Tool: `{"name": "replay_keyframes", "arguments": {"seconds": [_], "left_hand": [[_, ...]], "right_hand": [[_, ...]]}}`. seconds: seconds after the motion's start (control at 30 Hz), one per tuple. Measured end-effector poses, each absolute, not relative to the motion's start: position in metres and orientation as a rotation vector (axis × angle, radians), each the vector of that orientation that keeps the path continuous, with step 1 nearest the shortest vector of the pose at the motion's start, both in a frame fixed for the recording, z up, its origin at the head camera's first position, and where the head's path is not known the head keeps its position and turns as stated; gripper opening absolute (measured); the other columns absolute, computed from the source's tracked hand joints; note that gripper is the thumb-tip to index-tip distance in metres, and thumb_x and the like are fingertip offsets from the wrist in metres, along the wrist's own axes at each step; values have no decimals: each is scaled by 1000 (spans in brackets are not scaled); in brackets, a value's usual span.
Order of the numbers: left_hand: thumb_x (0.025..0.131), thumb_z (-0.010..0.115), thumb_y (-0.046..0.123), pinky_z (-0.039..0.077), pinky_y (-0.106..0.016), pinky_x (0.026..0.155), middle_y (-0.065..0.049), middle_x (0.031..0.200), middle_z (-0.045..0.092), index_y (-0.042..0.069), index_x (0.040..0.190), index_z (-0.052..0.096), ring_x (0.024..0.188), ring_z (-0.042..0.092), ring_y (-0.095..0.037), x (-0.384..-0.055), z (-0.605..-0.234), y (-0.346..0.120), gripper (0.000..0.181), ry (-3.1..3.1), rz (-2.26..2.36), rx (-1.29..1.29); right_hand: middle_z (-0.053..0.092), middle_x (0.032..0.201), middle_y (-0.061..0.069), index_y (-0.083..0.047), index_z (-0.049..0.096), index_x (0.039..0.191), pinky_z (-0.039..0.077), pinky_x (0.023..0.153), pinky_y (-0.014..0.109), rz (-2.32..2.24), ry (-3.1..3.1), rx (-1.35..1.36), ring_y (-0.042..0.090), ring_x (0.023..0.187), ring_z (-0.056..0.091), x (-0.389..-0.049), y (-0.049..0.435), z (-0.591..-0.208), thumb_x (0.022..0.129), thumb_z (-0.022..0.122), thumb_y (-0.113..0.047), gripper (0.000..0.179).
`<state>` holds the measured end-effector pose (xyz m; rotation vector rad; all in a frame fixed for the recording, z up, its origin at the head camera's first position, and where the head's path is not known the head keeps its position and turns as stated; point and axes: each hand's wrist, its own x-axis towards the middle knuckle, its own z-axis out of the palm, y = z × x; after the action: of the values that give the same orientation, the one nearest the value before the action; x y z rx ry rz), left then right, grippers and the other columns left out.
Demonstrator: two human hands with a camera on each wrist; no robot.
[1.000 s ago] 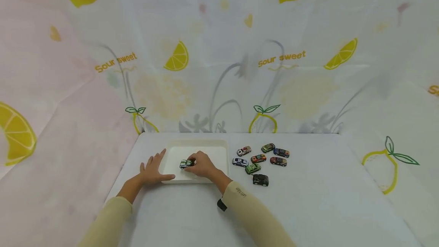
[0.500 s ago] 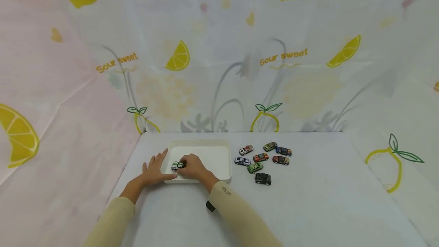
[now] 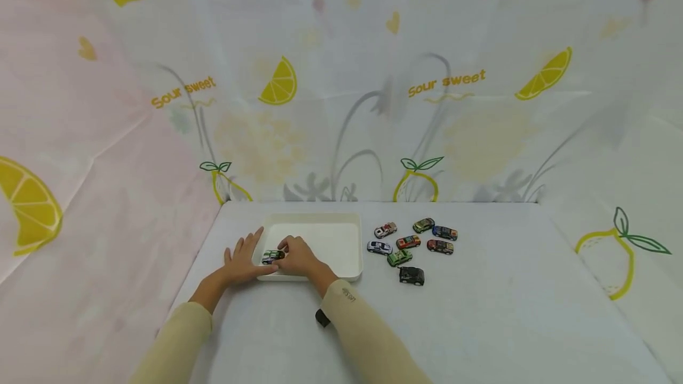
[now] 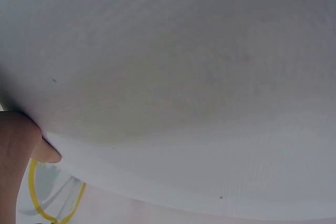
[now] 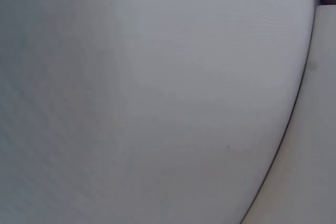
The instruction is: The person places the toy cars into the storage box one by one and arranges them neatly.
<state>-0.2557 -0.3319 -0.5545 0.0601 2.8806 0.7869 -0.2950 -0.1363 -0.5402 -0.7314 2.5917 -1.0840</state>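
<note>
A white rectangular tray (image 3: 352,248) lies at the back left of the table in the head view. Inside its near left corner is a green and white toy car (image 3: 273,256). My right hand (image 3: 299,258) pinches the car's right end between thumb and fingers. My left hand (image 3: 242,262) rests at the tray's left side with fingers spread, its thumb along the near rim. In the left wrist view, part of the left hand (image 4: 16,156) shows at the left edge. The right wrist view shows the tray's outer wall (image 5: 299,166) and a bit of skin at the top right.
Several toy cars lie loosely grouped to the right of the tray, among them an orange one (image 3: 408,242), a light green one (image 3: 399,258) and a black one (image 3: 411,275) nearest me. A lemon-printed cloth (image 3: 341,105) rises behind the white table (image 3: 480,313).
My right hand has slid the green and white car leftward in the tray, into the near left corner. The left hand has kept its place at the tray. The head view has shifted slightly.
</note>
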Motion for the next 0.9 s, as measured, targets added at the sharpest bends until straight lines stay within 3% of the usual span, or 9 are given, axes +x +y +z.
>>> {"name": "replay_keyframes", "arguments": {"seconds": [0.2, 0.57, 0.9], "left_hand": [[76, 64, 74, -10, -77, 107, -29, 162, 5, 23, 160, -1, 147, -1, -55, -263, -548, -330, 118, 2900, 807, 101], [76, 69, 67, -5, -78, 106, -31, 161, 9, 17, 159, 5, 146, 2, -56, -252, -555, -323, 116, 2861, 799, 65], [76, 66, 71, -8, -79, 104, -34, 160, 6, 21, 160, 1, 145, 0, -58, -254, -551, -331, 117, 2883, 806, 84]], "right_hand": [[63, 97, 2, -11, 68, 109, 46, 78, 20, -1117, 2588, -804, 9, 85, 55, -301, -135, -533, 82, 77, -17, 29], [59, 91, -1, -10, 68, 105, 45, 74, 21, -1164, 2537, -755, 6, 78, 49, -288, -129, -545, 80, 78, -13, 28], [62, 92, 0, -11, 68, 105, 45, 75, 19, -1162, 2550, -805, 6, 79, 52, -295, -136, -542, 81, 79, -17, 27]]}}
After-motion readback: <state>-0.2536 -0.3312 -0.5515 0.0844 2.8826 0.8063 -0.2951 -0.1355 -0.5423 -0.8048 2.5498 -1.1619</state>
